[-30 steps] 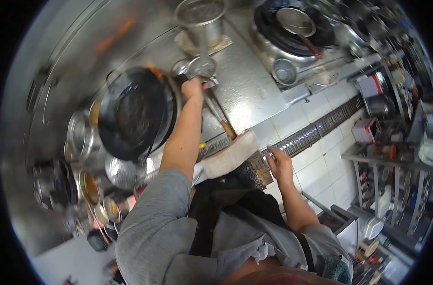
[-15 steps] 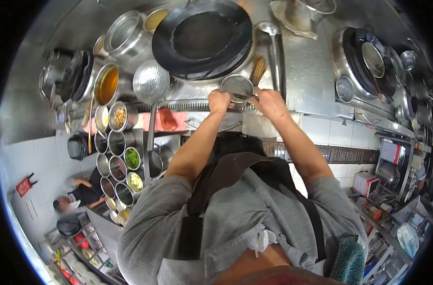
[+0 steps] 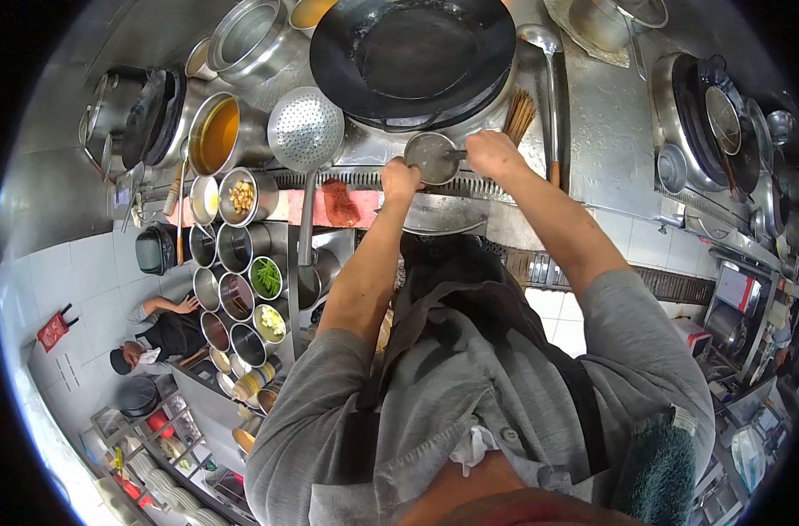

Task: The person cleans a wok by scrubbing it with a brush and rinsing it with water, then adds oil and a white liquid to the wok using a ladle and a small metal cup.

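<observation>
A small metal bowl (image 3: 431, 159) is held between my hands, just in front of the big black wok (image 3: 413, 53). My left hand (image 3: 401, 180) grips its left rim, fingers closed. My right hand (image 3: 494, 155) is closed around the handle of a utensil (image 3: 456, 154) whose end reaches into the bowl; its tip is too blurred to tell. A bamboo brush (image 3: 520, 114) lies beyond my right hand, beside the wok. To the left of my left hand, a perforated skimmer (image 3: 306, 129) rests with its handle over a red cloth (image 3: 339, 203).
Pots, one with orange liquid (image 3: 220, 134), stand at the left. Below them are several ingredient containers, one with greens (image 3: 265, 276). A ladle (image 3: 551, 96) lies right of the wok. Another person (image 3: 171, 335) is at the far left. Stacked woks (image 3: 699, 114) stand at the right.
The view has shifted, so the counter items appear farther right. The bowl now shows more level, with the utensil in my right hand reaching into it. The other person's arm has moved.
</observation>
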{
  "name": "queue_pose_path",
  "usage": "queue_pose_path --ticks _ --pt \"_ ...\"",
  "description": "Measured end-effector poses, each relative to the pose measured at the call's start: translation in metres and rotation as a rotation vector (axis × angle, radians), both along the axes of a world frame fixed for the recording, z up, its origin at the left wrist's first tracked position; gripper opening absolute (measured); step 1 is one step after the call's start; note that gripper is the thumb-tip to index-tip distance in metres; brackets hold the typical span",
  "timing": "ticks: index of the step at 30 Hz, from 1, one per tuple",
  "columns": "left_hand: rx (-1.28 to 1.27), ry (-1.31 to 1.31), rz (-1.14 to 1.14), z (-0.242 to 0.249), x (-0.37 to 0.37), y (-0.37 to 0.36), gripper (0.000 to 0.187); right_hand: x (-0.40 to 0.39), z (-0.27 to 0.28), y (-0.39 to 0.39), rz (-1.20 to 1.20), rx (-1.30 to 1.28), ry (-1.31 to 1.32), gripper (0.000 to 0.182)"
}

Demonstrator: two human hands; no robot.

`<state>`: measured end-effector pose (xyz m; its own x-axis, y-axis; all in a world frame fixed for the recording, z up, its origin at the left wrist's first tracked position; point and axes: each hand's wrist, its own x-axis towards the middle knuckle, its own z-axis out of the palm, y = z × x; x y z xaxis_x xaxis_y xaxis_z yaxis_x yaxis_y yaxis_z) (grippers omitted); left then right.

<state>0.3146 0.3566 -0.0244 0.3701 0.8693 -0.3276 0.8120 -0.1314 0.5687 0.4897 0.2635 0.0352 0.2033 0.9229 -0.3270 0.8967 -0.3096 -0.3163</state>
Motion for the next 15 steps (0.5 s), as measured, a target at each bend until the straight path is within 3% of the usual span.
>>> queue_pose_path --ticks 3,8,11,15 --pt "-0.033 0.008 -0.037 0.000 -0.004 0.008 0.022 -0.018 -0.009 0.012 -0.095 0.085 0.109 0.015" --pt "-0.025 0.018 -0.113 -0.015 -0.008 0.023 0.023 -0.011 -0.005 -0.013 0.053 0.116 0.234 0.015" --pt "-0.027 0.041 -0.175 -0.008 -0.004 0.025 0.024 0.004 -0.013 -0.019 0.020 0.023 0.099 0.014" --pt "0.007 0.183 -0.346 0.004 0.008 0.034 0.024 -0.004 -0.021 -0.013 0.013 0.181 0.032 0.018"
